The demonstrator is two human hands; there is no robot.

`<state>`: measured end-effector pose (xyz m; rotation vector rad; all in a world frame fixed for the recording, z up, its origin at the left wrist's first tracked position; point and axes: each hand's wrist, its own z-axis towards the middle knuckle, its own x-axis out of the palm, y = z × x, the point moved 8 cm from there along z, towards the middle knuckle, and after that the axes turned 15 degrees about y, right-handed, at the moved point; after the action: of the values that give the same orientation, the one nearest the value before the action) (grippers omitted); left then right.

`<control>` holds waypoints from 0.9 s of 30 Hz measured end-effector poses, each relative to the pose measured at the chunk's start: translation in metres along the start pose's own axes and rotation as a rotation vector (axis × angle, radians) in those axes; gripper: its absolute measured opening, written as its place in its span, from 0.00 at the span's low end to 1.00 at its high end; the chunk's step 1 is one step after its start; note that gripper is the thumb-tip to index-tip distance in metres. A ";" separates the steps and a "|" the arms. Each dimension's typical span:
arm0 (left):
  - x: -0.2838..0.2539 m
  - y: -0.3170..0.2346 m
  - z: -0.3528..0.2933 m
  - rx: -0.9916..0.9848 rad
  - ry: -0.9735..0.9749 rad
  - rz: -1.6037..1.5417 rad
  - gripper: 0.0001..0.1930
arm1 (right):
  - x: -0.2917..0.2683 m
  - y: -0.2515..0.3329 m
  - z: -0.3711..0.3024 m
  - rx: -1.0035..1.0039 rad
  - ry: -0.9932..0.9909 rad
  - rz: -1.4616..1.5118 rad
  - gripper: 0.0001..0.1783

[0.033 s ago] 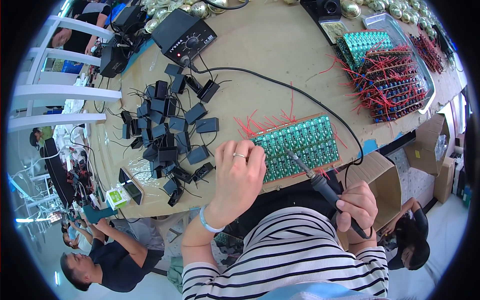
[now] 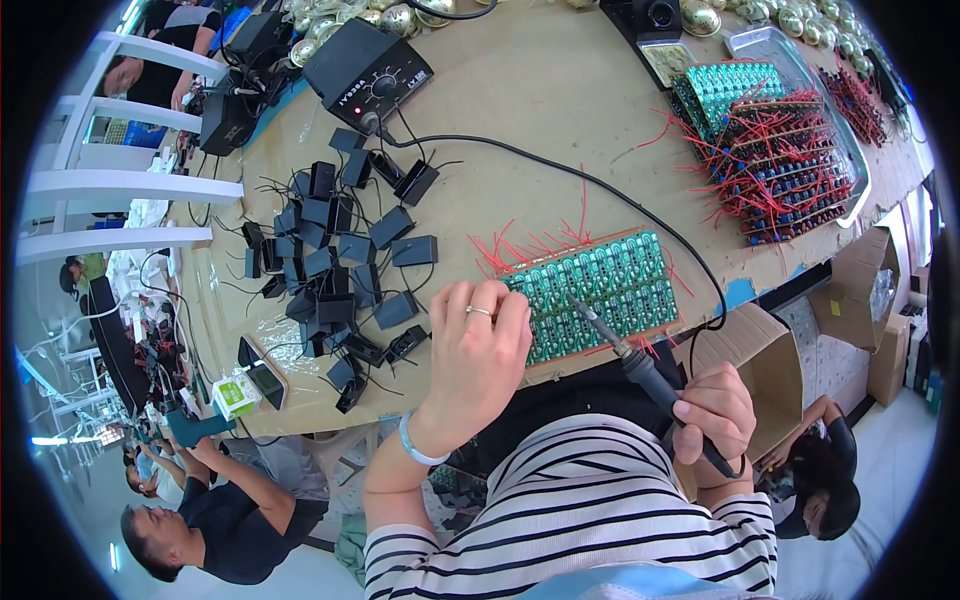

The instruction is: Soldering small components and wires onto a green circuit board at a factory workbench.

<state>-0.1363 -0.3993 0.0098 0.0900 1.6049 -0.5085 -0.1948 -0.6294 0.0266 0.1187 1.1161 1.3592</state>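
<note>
My left hand point(image 2: 480, 350), with a ring and a pale wristband, lies curled over the left end of a green circuit board panel point(image 2: 610, 280) and presses on it. The panel lies near the table's front edge with red wires sticking out along its far side. My right hand point(image 2: 715, 415) grips the black handle of a soldering iron point(image 2: 640, 365). The iron's tip touches the middle of the panel's near part. Its black cable point(image 2: 560, 170) runs across the table to a black soldering station point(image 2: 365, 70) at the back left.
Several small black boxes with thin leads point(image 2: 330, 270) are heaped left of the panel. A metal tray point(image 2: 860, 190) at the back right holds more green boards with red wires. A phone point(image 2: 260, 375) lies front left. An open cardboard box point(image 2: 750, 350) stands by my right hand. Other people point(image 2: 220, 520) sit nearby.
</note>
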 end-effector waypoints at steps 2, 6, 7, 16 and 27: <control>-0.002 0.000 0.000 -0.005 0.013 -0.002 0.07 | -0.001 0.000 0.000 -0.006 -0.011 0.006 0.07; -0.003 -0.002 0.002 0.002 0.022 0.014 0.07 | -0.006 0.002 -0.002 -0.016 -0.046 -0.004 0.07; -0.002 -0.002 0.002 0.000 0.029 0.014 0.07 | -0.006 0.001 -0.002 -0.019 -0.056 -0.001 0.07; -0.018 -0.002 0.001 -0.014 0.028 -0.001 0.11 | -0.012 0.001 -0.005 0.008 -0.089 -0.042 0.10; -0.057 0.130 0.105 -0.306 -0.155 0.015 0.15 | -0.016 0.002 0.008 -0.019 -0.223 -0.072 0.15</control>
<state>0.0136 -0.3078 0.0289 -0.1637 1.5109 -0.2473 -0.1883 -0.6377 0.0412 0.2091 0.9117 1.2589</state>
